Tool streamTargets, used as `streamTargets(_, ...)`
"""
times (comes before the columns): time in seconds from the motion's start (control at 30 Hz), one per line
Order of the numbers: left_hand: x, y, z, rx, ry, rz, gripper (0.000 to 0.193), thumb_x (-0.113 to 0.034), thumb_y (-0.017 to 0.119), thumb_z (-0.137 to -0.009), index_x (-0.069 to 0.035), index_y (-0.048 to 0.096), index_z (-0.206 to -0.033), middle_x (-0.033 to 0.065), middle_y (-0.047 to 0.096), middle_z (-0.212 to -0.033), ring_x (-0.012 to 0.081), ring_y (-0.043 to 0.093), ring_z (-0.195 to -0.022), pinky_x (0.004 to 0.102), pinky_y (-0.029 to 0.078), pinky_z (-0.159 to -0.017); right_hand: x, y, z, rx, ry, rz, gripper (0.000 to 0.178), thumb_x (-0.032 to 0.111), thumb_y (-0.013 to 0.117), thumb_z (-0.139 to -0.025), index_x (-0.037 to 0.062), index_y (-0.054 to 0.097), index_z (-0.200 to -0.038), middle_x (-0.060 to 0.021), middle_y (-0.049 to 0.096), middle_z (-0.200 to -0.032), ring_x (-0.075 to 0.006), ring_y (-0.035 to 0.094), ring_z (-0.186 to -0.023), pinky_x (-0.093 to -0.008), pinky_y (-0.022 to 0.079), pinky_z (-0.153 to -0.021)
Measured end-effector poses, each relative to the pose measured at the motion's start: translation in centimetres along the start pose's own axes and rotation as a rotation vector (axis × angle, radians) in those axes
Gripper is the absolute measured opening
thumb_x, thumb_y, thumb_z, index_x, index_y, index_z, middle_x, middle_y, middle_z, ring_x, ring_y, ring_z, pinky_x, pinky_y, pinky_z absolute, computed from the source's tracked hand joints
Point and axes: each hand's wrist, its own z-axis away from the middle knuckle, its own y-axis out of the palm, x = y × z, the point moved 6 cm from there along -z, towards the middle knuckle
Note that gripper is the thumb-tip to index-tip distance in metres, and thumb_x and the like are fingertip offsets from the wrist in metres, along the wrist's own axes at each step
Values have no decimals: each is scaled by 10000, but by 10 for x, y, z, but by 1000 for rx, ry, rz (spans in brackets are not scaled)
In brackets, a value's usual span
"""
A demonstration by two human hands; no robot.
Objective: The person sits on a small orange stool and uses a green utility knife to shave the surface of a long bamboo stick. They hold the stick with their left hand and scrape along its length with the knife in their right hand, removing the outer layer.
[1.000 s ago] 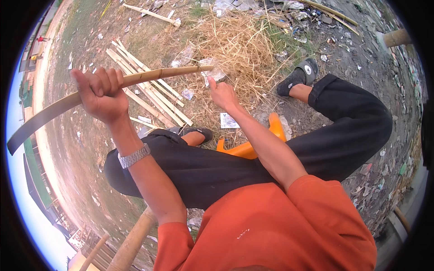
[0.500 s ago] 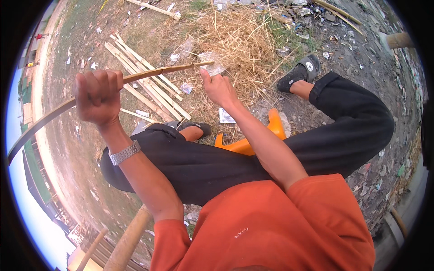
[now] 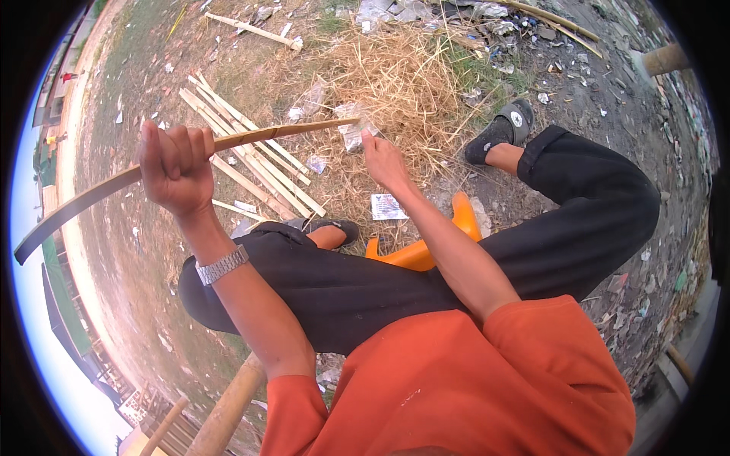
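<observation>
My left hand (image 3: 179, 169) is closed in a fist around a long, curved bamboo strip (image 3: 300, 130). One end of the strip bends down toward the far left, and the other points over the straw. My right hand (image 3: 385, 163) is just below that right-hand end, its fingers curled and thumb forward. Whatever those fingers may hold is hidden, and I cannot tell if they touch the strip. Several pale split bamboo strips (image 3: 308, 198) lie in a loose pile beneath the held one. An orange curved plastic thing (image 3: 464, 217) is on the ground between my legs, partly covered by my right forearm.
A heap of dry straw (image 3: 403, 80) lies ahead, with scraps of clear plastic beside it. A printed paper packet (image 3: 388, 207) is near my right wrist. Another bamboo piece (image 3: 251, 30) lies at the far left, and a thick bamboo pole (image 3: 228, 406) stands at lower left.
My right hand has moved slightly to the right and down, past the end of the strip. My left hand and the strip have shifted a little to the right in view.
</observation>
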Motion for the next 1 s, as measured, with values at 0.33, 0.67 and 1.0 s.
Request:
streamTargets(0.33, -3, -1, 4, -41, 0, 8, 476, -251, 391, -998, -169, 267, -545, -48, 163, -471, 80, 100, -424, 275, 167, -459, 6, 19, 10, 88, 12, 49, 683, 438, 267, -985, -97, 659, -821, -354, 614, -852, -489, 606, -859, -516, 461, -840)
streamTargets(0.67, -4, -10, 6, -108, 12, -18, 495, -257, 382, -992, -168, 258, -521, -37, 177, -428, 87, 103, -379, 282, 163, -409, 15, 31, -4, 137, 12, 42, 701, 468, 271, -974, -108, 655, -867, -372, 603, -895, -500, 596, -912, -518, 459, -850)
streamTargets(1.0, -2, 1, 4, 18, 20, -8, 487, -225, 356, -990, -153, 263, -518, -36, 191, -419, 83, 114, -361, 286, 153, -387, -40, 32, -15, 55, 66, 156, 687, 487, 268, -964, -62, 670, -863, -317, 630, -903, -462, 604, -914, -514, 451, -850)
